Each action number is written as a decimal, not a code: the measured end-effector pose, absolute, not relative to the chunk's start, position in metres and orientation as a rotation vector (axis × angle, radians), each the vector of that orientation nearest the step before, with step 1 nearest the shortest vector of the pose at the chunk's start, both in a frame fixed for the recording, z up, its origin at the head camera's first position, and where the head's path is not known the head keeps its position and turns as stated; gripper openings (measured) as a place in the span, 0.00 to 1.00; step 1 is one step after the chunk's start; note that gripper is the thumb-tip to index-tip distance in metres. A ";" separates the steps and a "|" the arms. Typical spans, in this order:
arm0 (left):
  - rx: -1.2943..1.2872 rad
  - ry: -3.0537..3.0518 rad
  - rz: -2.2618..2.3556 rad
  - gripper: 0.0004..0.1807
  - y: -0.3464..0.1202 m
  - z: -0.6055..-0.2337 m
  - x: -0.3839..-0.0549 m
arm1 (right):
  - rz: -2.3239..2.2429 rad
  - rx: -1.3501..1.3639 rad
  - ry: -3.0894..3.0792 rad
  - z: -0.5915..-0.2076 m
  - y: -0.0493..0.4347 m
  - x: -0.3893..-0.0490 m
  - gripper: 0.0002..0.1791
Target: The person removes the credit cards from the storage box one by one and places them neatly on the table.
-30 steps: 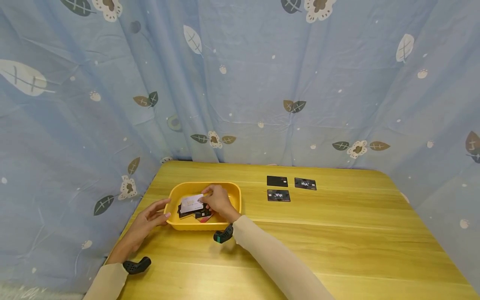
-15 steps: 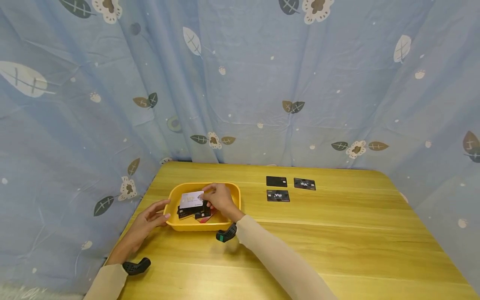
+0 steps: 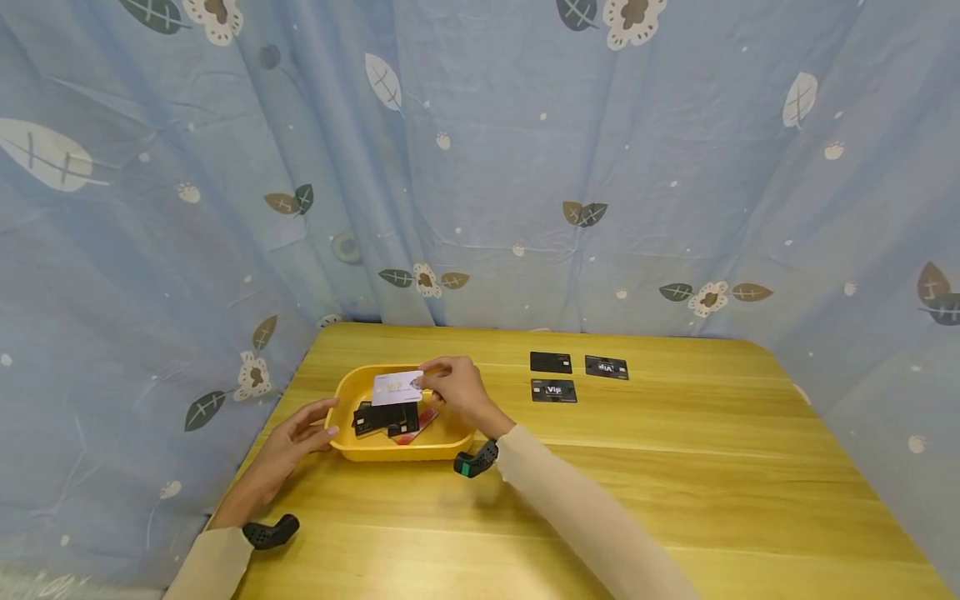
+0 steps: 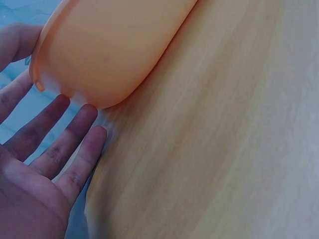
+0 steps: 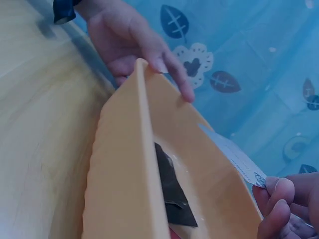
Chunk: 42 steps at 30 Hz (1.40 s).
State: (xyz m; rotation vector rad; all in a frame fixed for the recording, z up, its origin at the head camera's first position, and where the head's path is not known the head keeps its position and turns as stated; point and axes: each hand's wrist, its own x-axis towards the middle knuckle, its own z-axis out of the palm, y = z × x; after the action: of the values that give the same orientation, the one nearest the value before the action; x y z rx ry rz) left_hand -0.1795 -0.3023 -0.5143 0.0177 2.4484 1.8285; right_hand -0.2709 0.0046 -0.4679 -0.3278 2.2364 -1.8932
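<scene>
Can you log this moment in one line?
right hand: pinches white card over yellow tray; left hand: touches tray; in tray: dark cards; on table: three black cards

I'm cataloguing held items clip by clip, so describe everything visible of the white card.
The white card is a thin, flat rectangle, seemingly plastic, with pale gold lettering that seems to read VIP and a darker mark by the gripped end. The right hand pinches that end; no hand holds the other. It is over the yellow tray and its dark cards, printed face toward the head camera; whether it touches the tray's wall is unclear.
</scene>
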 end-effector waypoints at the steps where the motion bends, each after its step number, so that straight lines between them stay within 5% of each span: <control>1: 0.018 2.450 1.828 0.37 -0.302 -0.514 -0.179 | -1.896 -0.325 2.234 -0.467 0.008 -0.272 0.08; 42: 0.073 2.415 1.878 0.38 -0.306 -0.519 -0.180 | -2.022 -0.222 2.201 -0.464 0.171 -0.263 0.19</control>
State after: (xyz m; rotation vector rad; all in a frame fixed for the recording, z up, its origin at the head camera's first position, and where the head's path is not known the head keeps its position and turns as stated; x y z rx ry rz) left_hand -0.1800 -0.3063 -0.5188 0.0732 2.4150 1.8775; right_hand -0.2625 0.1715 -0.4643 -0.2215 2.2008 -2.0216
